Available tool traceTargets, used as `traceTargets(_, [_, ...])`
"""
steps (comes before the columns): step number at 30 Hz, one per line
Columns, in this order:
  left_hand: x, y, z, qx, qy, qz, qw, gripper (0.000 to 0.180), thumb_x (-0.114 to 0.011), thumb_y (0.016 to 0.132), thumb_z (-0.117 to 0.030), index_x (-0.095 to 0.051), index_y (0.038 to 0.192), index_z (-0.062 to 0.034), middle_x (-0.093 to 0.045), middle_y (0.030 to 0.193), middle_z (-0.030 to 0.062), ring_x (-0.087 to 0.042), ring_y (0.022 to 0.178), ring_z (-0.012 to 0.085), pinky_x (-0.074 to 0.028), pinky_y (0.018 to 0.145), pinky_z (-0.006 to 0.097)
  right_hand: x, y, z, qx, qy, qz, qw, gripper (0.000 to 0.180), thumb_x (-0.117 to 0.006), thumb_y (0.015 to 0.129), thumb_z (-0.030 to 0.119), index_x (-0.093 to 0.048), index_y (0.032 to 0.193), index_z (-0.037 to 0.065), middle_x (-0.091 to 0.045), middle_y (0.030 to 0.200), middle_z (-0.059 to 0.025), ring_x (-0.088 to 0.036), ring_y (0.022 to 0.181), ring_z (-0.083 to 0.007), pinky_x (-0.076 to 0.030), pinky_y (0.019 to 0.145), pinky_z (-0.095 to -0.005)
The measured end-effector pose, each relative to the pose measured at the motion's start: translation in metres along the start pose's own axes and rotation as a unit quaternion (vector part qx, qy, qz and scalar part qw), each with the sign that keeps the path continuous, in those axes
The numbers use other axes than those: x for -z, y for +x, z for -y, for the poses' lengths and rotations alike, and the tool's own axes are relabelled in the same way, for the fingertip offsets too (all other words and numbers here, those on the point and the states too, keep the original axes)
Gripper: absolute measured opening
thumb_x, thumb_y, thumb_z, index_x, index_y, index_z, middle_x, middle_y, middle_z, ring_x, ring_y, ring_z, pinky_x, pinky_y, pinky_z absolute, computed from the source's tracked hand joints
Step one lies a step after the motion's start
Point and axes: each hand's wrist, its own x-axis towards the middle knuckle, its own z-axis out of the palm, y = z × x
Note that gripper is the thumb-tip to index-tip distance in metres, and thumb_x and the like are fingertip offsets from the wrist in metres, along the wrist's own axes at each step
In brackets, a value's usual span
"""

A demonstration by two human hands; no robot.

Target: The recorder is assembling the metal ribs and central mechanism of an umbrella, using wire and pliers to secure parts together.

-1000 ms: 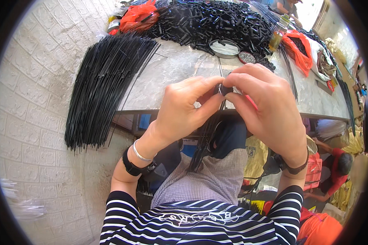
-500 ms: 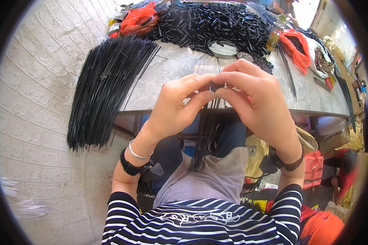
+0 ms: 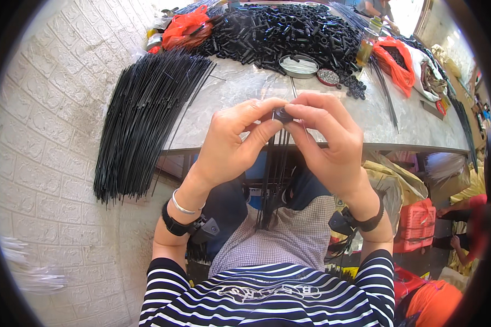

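Note:
My left hand (image 3: 232, 139) pinches a small black round fitting (image 3: 282, 114) between thumb and fingers, just off the table's near edge. Several thin black rods (image 3: 273, 169) hang from below the fitting toward my lap. On the fitting's right side, the fingertips of my right hand (image 3: 333, 131) close on it, the thumb lower than the index finger. A fine pale strand shows under the right fingers; whether they grip it I cannot tell. The underside of the fitting, where the rods meet it, is partly hidden by the left thumb.
A heap of black tubular parts (image 3: 289, 32) covers the table's back. In front stand a round tin of white sticks (image 3: 298, 65) and a small red dish (image 3: 328, 77). A bundle of black rods (image 3: 147, 120) overhangs the left edge. Another person sits at the far right.
My right hand has shifted slightly left and down, and its fingers have moved apart from the left ones, so the fitting's round top now shows. The left hand is nearly still.

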Motion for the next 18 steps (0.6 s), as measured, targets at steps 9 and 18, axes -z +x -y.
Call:
traceTargets(9, [-0.002,-0.001,-0.003,-0.003,-0.014,-0.007,1.000,0.028,-0.060,0.087,-0.002,-0.061,0.115,0.0022,-0.063,0.091,0.0081,-0.060,0.077,0.0100,-0.051,0.066,0.022,-0.003,0.004,-0.007,0.161,-0.127,-0.029,0.978,0.029,-0.069,0.065,-0.008,-0.062,0.094,-0.007,-0.060,0.096,-0.0152,-0.062,0.080,-0.0289,-0.052,0.066,-0.0352])
traceTargets(18, [-0.010,0.001,-0.003,-0.005,-0.052,-0.040,0.998,0.026,-0.063,0.085,-0.004,-0.064,0.110,0.0017,-0.062,0.086,0.0082,-0.060,0.077,0.0116,-0.052,0.066,0.024,-0.006,0.004,0.002,0.120,-0.132,-0.025,0.984,0.030,-0.071,0.067,-0.008,-0.063,0.096,-0.004,-0.062,0.099,-0.0145,-0.063,0.081,-0.0274,-0.053,0.068,-0.0325])
